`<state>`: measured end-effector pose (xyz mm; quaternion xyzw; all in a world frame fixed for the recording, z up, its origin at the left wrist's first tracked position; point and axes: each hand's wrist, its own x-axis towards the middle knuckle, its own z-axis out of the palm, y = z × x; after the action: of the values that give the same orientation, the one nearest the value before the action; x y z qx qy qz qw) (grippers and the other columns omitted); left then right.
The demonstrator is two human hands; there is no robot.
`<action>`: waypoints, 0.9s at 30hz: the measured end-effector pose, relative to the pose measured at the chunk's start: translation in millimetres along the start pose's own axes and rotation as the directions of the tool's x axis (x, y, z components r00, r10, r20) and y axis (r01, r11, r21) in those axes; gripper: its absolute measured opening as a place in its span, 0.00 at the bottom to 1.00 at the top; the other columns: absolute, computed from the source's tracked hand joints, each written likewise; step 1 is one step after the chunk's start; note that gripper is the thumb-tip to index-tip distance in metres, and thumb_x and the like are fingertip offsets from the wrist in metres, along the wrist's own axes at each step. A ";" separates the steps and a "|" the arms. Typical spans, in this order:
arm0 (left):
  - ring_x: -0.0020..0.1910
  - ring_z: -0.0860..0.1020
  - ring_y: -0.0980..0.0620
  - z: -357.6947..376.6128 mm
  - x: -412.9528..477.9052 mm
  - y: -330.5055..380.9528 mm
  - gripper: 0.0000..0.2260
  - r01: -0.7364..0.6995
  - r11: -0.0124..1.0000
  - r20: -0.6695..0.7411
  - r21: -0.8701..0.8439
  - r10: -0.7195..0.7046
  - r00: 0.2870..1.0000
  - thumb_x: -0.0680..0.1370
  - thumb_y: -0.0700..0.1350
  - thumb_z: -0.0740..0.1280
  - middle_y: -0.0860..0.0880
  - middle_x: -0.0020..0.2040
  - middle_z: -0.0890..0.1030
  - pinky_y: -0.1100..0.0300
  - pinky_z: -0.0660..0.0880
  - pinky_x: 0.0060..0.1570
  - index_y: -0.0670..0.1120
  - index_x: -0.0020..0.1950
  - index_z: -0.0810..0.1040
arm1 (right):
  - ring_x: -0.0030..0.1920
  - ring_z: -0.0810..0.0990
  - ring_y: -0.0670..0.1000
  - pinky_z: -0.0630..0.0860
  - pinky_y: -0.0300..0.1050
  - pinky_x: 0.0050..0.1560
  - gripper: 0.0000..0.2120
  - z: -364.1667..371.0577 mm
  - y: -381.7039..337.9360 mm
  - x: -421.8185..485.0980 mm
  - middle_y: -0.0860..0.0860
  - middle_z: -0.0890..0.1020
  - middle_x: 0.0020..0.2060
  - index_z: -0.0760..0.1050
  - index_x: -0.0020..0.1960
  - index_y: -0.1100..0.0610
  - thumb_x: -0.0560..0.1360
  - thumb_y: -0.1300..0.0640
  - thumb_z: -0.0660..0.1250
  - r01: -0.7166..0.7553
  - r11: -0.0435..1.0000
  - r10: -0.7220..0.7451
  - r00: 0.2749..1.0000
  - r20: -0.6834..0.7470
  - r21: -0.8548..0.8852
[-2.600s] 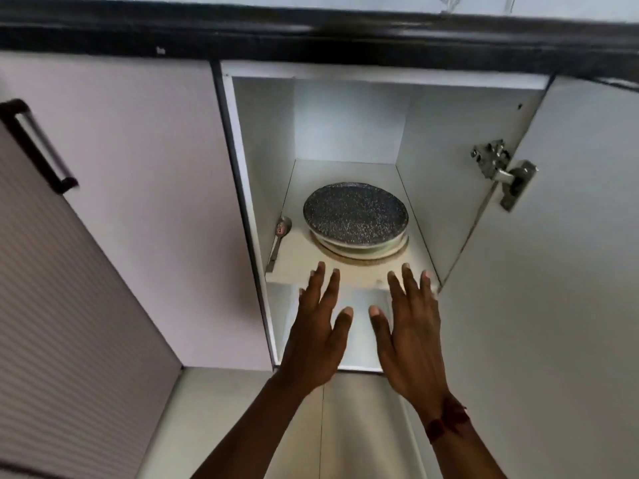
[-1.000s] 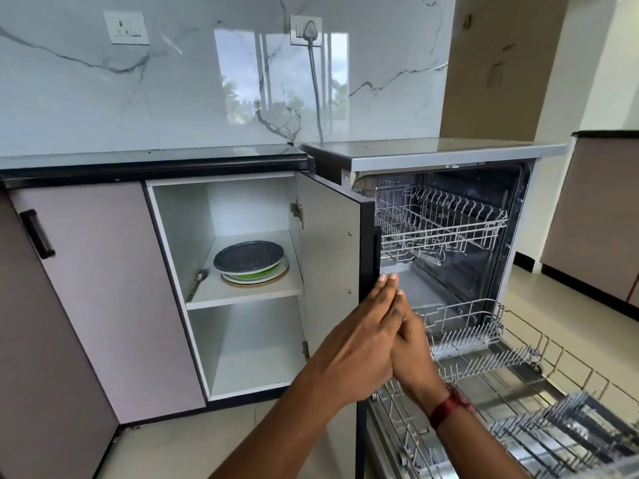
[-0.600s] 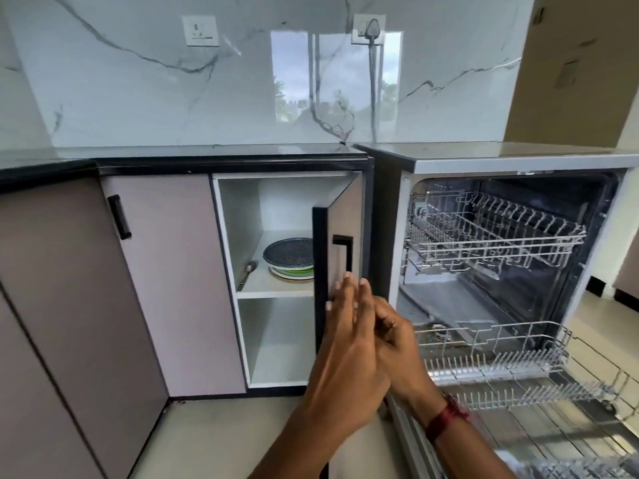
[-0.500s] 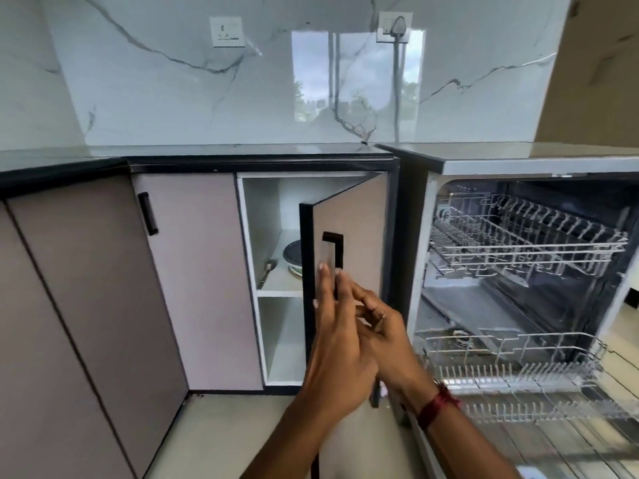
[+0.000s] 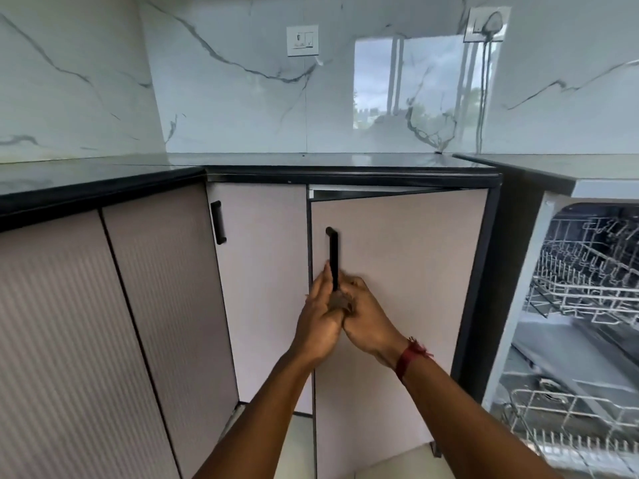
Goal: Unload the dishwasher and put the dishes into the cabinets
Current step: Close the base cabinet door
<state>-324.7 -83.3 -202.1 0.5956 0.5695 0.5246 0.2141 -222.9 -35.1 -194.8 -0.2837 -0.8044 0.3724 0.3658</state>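
Observation:
The pale cabinet door (image 5: 408, 257) stands almost flush with its frame, with a thin gap along its top edge, so the dishes inside are hidden. Both my hands meet at the lower end of its black vertical handle (image 5: 333, 250). My left hand (image 5: 320, 319) has straight fingers lying against the door beside the handle. My right hand (image 5: 370, 319) has its fingers curled at the handle's lower end, which the hands cover. The open dishwasher (image 5: 518, 271) is at the right, and no dishes show in its upper rack (image 5: 587, 271) or in the pulled-out lower rack (image 5: 570, 430).
A black countertop (image 5: 311, 164) runs above the cabinets under a marble wall with two sockets. The closed neighbouring door has its own black handle (image 5: 218, 223). Ribbed cabinet fronts (image 5: 103, 323) fill the left corner. The pulled-out lower rack reaches toward me at the lower right.
The cabinet door has swung from wide open to nearly closed, hiding the stacked plates and spoon. My hands followed it to the handle. My view turned left, away from the dishwasher.

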 end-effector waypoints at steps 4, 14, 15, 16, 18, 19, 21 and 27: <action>0.76 0.58 0.53 -4.3 23.7 -17.6 0.35 -0.015 0.994 -0.037 0.112 0.020 0.999 0.78 0.35 0.59 0.57 0.79 0.50 0.50 0.60 0.74 0.57 0.78 0.46 | 0.76 0.55 0.44 0.53 0.34 0.74 0.30 21.7 25.3 25.9 0.46 0.58 0.76 0.51 0.79 0.51 0.81 0.60 0.60 0.053 0.989 -0.045 0.997 0.064 -0.141; 0.72 0.67 0.51 -22.1 85.6 -47.1 0.31 0.025 0.994 -0.045 0.107 -0.021 0.999 0.81 0.38 0.61 0.52 0.77 0.62 0.60 0.65 0.70 0.55 0.78 0.50 | 0.77 0.50 0.50 0.47 0.35 0.68 0.39 39.6 56.8 90.2 0.48 0.49 0.78 0.38 0.79 0.48 0.80 0.52 0.62 -0.069 0.951 0.076 0.997 0.012 -0.300; 0.71 0.68 0.51 -22.0 91.0 -50.4 0.31 0.035 0.996 -0.059 0.086 -0.030 0.998 0.81 0.38 0.61 0.52 0.76 0.63 0.59 0.66 0.70 0.55 0.78 0.51 | 0.77 0.51 0.51 0.48 0.36 0.68 0.40 39.7 59.4 95.8 0.49 0.50 0.78 0.38 0.79 0.48 0.80 0.52 0.63 -0.073 0.951 0.079 0.997 0.010 -0.300; 0.71 0.69 0.50 -21.3 94.2 -51.2 0.30 0.041 0.997 -0.070 0.066 -0.036 0.997 0.81 0.38 0.62 0.52 0.75 0.65 0.58 0.67 0.70 0.55 0.78 0.52 | 0.77 0.52 0.52 0.50 0.36 0.67 0.41 39.0 61.0 99.1 0.50 0.51 0.78 0.38 0.79 0.48 0.79 0.52 0.64 -0.086 0.950 0.092 0.996 0.004 -0.300; 0.69 0.71 0.49 -20.8 101.8 -55.9 0.30 0.049 0.998 -0.082 0.047 -0.045 0.996 0.81 0.39 0.62 0.51 0.74 0.67 0.58 0.68 0.69 0.55 0.78 0.53 | 0.77 0.51 0.53 0.50 0.39 0.68 0.43 39.6 65.5 106.9 0.50 0.49 0.78 0.36 0.79 0.48 0.78 0.52 0.65 -0.098 0.948 0.103 0.995 -0.001 -0.302; 0.69 0.71 0.49 -20.5 104.5 -57.7 0.30 0.051 0.998 -0.082 0.048 -0.047 0.996 0.81 0.39 0.62 0.50 0.74 0.67 0.59 0.68 0.68 0.55 0.78 0.53 | 0.77 0.50 0.54 0.50 0.40 0.69 0.43 39.8 67.4 109.7 0.50 0.49 0.78 0.36 0.79 0.49 0.78 0.53 0.65 -0.099 0.946 0.103 0.995 -0.002 -0.308; 0.69 0.71 0.48 -19.8 109.7 -61.6 0.29 0.063 0.996 -0.076 0.060 -0.058 0.995 0.82 0.41 0.62 0.50 0.73 0.68 0.59 0.69 0.67 0.55 0.79 0.53 | 0.77 0.49 0.54 0.50 0.43 0.72 0.44 40.8 71.2 115.5 0.50 0.47 0.79 0.36 0.78 0.48 0.78 0.53 0.66 -0.092 0.944 0.098 0.995 0.003 -0.315; 0.72 0.67 0.49 -21.5 118.2 -66.6 0.33 0.047 0.985 -0.013 0.168 -0.045 0.999 0.81 0.39 0.62 0.50 0.76 0.63 0.65 0.64 0.67 0.52 0.79 0.47 | 0.78 0.46 0.55 0.47 0.52 0.77 0.44 36.1 81.1 127.1 0.49 0.43 0.79 0.34 0.78 0.47 0.78 0.51 0.66 -0.080 0.925 0.099 0.995 0.032 -0.370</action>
<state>-397.1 33.4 -206.1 0.5957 0.6262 0.4724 0.1726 -309.5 88.9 -228.7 -0.3743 -0.8550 0.2380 0.2686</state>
